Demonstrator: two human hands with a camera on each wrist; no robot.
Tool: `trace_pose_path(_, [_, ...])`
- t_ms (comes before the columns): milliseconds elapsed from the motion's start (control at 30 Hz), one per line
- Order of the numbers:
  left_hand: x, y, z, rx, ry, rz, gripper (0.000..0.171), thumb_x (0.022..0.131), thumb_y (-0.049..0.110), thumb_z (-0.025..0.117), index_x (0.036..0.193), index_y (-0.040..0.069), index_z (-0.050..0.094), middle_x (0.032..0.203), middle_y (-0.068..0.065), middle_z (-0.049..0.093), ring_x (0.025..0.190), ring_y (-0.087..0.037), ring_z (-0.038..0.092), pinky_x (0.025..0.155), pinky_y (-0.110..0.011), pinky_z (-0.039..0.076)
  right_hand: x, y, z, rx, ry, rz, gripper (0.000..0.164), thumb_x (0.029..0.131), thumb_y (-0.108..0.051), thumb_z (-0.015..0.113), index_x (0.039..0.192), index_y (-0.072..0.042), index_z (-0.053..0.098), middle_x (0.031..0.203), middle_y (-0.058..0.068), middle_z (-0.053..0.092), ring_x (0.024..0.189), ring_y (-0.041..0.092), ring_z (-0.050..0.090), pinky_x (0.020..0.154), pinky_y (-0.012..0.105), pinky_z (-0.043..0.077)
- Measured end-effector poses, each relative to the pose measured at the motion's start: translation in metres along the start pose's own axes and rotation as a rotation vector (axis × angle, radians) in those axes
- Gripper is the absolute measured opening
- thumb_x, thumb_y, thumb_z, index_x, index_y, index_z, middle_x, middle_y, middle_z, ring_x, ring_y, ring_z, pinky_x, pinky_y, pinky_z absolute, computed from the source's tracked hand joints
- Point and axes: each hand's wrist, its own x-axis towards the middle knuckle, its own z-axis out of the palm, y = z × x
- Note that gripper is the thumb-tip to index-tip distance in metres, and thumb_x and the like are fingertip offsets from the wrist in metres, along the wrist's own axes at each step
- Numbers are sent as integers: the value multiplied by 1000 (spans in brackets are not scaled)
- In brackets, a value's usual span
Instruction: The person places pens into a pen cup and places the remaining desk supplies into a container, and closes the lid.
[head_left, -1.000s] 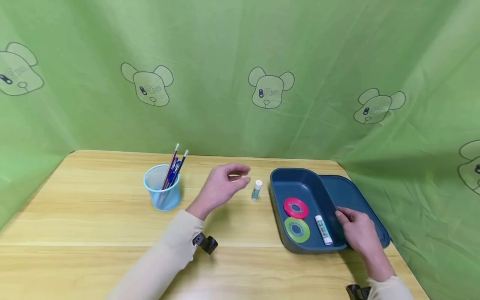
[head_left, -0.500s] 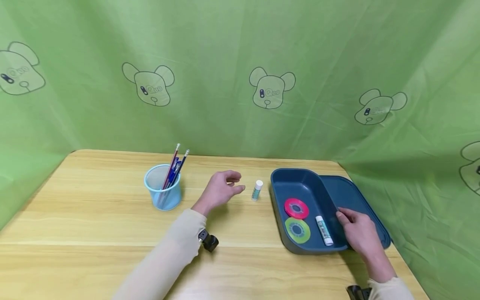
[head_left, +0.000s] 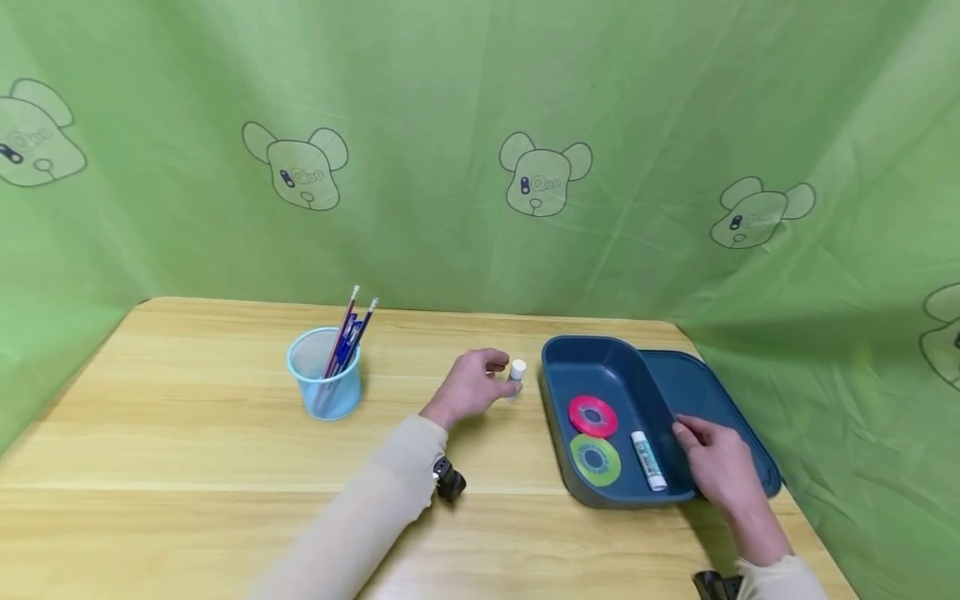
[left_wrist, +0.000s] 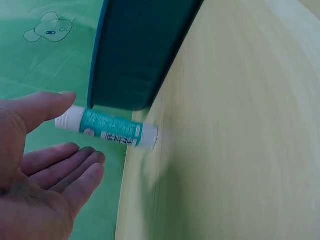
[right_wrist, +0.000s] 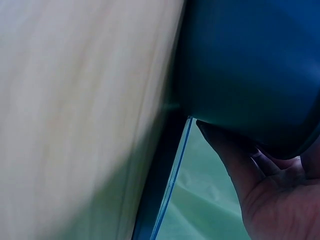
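A white-capped glue stick (head_left: 517, 372) with a teal label stands upright on the table. My left hand (head_left: 474, 387) is beside it, thumb and fingers spread to either side; in the left wrist view a gap shows between the fingers (left_wrist: 75, 170) and the glue stick (left_wrist: 111, 126). My right hand (head_left: 718, 462) grips the right rim of a dark blue plastic box (head_left: 553, 417). Inside the box lie a pink tape roll (head_left: 592, 416), a green tape roll (head_left: 596, 460) and a second glue stick (head_left: 648, 461).
Partly under the box's right side is a matching dark blue lid (head_left: 678, 379). On the left stands a light blue mesh pen cup (head_left: 330, 392) with pencils and pens (head_left: 347, 342). A green curtain (head_left: 420, 208) hangs behind the wooden table (head_left: 187, 442).
My left hand first drew back a little, then moved right to the standing glue stick. The right hand and the box stayed in place.
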Motion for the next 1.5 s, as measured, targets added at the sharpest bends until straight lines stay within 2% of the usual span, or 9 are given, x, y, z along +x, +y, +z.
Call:
trace_pose_path(200, [4, 2, 11, 36, 5, 15, 49, 86, 13, 77, 129, -2, 60, 124, -16, 63, 114, -29, 60, 97, -33, 49, -1, 1, 0, 1, -4, 11, 51, 107, -28, 41, 139, 11, 47, 139, 37, 41, 127, 55, 36, 97, 66, 37])
trace_pose_path(467, [5, -1, 17, 105, 37, 26, 38, 87, 13, 75, 122, 0, 64, 113, -10, 67, 101, -20, 63, 92, -30, 51, 0, 1, 1, 0, -3, 5, 51, 107, -29, 41, 138, 10, 47, 138, 37, 43, 128, 55, 36, 97, 66, 36])
trace_pose_path(800, [11, 1, 19, 58, 55, 64, 25, 87, 9, 75, 110, 0, 69, 96, -5, 69, 88, -14, 64, 80, -23, 53, -1, 2, 0, 7, -2, 9, 51, 107, -28, 41, 139, 11, 47, 139, 37, 42, 128, 55, 35, 98, 66, 36])
trace_pose_path(1000, [12, 0, 21, 47, 63, 55, 19, 87, 7, 75, 104, 0, 70, 88, -1, 68, 81, -12, 63, 75, -21, 53, -1, 1, 0, 2, -3, 15, 51, 107, -29, 42, 139, 11, 47, 139, 37, 41, 128, 55, 35, 98, 66, 35])
trace_pose_path(1233, [9, 0, 18, 35, 63, 45, 21, 87, 8, 76, 106, 0, 70, 89, -3, 69, 83, -13, 64, 76, -21, 53, 0, -1, 0, -1, -8, 16, 52, 107, -29, 41, 139, 11, 46, 139, 37, 41, 128, 55, 35, 99, 67, 35])
trace_pose_path(1500, [9, 0, 18, 77, 64, 65, 21, 87, 6, 75, 106, 0, 71, 92, -4, 69, 84, -13, 64, 77, -22, 53, -1, 0, 0, 5, -14, 28, 52, 107, -29, 40, 140, 11, 45, 140, 37, 40, 129, 55, 34, 99, 67, 34])
